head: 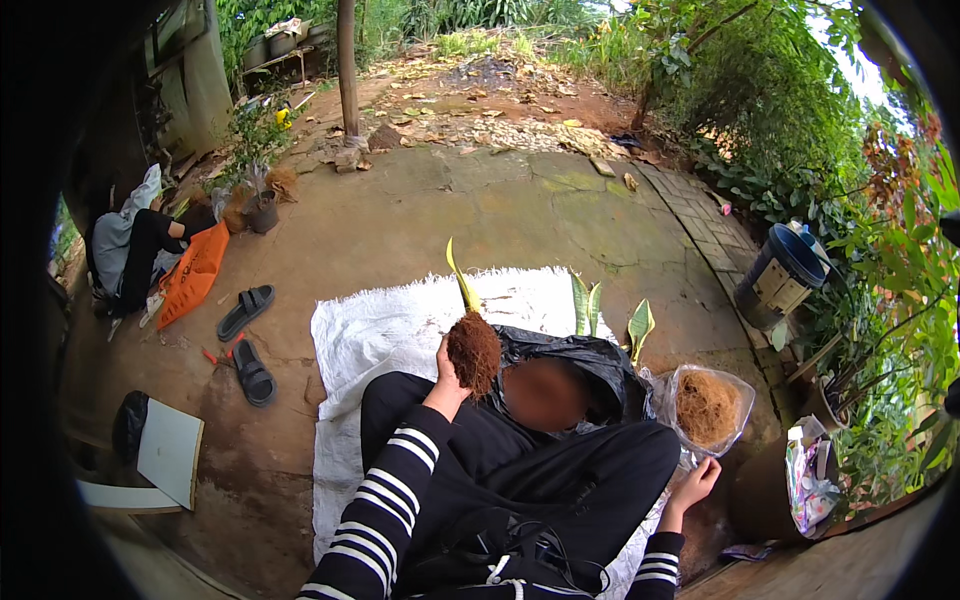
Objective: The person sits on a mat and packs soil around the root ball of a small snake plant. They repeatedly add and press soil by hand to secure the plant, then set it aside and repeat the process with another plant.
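My left hand grips a round root ball wrapped in brown fibre, held upright above my knee. One yellow-green snake plant leaf rises from its top. Beside it, an open black plastic bag lies across my lap; a blurred patch hides part of its brown contents. My right hand is at the lower edge of a clear plastic bag filled with tan coconut fibre. Its fingers are bent near the rim; whether they pinch the plastic is unclear.
A white woven sheet lies under me. Variegated snake plant leaves stand beyond the black bag. Black sandals are at left, near a seated person with an orange bag. At right stand a blue bucket and a filled bin.
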Available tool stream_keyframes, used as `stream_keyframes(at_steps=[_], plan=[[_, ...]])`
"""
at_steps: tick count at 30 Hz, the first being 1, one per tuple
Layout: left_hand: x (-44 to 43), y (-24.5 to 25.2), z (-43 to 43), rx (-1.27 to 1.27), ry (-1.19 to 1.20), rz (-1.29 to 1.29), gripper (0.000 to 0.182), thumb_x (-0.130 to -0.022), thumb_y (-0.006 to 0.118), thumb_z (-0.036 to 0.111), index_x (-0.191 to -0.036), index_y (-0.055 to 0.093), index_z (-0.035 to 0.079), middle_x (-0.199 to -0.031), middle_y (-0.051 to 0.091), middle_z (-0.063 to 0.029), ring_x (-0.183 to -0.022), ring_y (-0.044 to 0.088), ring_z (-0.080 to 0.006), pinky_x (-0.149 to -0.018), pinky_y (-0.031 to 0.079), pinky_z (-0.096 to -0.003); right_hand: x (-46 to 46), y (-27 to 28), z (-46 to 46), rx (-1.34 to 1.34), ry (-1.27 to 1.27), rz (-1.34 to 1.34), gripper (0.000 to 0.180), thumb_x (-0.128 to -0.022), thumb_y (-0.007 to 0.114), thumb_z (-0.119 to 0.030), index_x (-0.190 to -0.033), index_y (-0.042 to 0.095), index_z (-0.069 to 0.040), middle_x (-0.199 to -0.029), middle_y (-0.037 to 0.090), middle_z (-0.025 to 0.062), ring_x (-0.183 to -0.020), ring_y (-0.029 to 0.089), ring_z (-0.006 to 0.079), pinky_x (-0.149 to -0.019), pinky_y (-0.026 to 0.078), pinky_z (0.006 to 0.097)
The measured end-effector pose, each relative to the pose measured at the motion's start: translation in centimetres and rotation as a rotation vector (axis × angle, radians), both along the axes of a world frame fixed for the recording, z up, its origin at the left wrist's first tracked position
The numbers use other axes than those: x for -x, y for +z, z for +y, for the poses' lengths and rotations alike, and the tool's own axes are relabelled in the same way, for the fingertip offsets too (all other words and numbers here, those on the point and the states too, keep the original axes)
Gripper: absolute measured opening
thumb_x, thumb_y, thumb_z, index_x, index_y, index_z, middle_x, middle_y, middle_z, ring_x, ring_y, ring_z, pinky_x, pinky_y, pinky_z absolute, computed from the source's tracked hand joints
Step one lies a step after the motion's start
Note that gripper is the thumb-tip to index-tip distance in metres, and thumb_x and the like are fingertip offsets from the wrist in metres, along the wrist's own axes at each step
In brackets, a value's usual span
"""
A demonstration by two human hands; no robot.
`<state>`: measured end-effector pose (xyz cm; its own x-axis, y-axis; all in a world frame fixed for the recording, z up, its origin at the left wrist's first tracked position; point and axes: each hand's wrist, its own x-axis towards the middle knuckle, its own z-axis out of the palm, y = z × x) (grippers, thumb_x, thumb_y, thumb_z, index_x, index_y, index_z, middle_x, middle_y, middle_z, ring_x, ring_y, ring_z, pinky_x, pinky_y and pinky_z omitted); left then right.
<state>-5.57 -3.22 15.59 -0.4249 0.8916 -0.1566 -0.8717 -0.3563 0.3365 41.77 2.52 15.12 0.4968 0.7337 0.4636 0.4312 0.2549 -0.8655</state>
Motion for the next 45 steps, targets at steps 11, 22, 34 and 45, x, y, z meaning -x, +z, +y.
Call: stream_keyframes(at_steps=[11,22,34,45], plan=[[0.3,-3.1,-0.7,0.092,0.009,-0.015,0.043,-0.094,0.042,0.039,-0.114,0.061,0.006,-0.110,0.064,-0.0110,-0.101,0.061,-0.0269,-0.087,0.050,-0.0412,24.7,-0.8,4.8,0.595,1.412,-0.688,0.045,-0.082,0.069,-0.032,-0.116,0.063,-0.004,-0.101,0.069,0.0162,-0.091,0.067,0.0281,-0.081,0.052,0.0352],[-0.7,-3.2,-3.1,0.147,-0.008,0.031,0.050,-0.093,0.041,0.046,-0.121,0.058,0.007,-0.115,0.062,-0.0122,-0.104,0.060,-0.0285,-0.091,0.048,-0.0439,31.8,-8.3,2.4,0.565,1.597,-0.835,0.053,-0.077,0.068,-0.013,-0.128,0.054,-0.008,-0.112,0.065,0.0184,-0.104,0.062,0.0336,-0.090,0.049,0.0392],[-5.0,-7.6,1.2,0.183,-0.116,-0.081,0.047,-0.089,0.051,0.047,-0.113,0.063,0.009,-0.111,0.064,-0.0085,-0.102,0.061,-0.0269,-0.088,0.049,-0.0433,26.4,-9.0,1.3,0.406,1.504,-0.703,0.042,-0.080,0.052,-0.010,-0.122,0.059,-0.011,-0.106,0.066,0.0194,-0.103,0.061,0.0357,-0.090,0.047,0.0409],[-7.4,-2.4,2.2,0.199,-0.145,-0.033,0.046,-0.090,0.049,0.046,-0.112,0.063,0.009,-0.110,0.064,-0.0096,-0.100,0.061,-0.0272,-0.088,0.050,-0.0424,20.6,-1.4,2.3,0.583,1.133,-0.322,0.031,-0.085,0.055,-0.007,-0.116,0.062,-0.006,-0.110,0.065,0.0131,-0.104,0.062,0.0234,-0.089,0.047,0.0338]])
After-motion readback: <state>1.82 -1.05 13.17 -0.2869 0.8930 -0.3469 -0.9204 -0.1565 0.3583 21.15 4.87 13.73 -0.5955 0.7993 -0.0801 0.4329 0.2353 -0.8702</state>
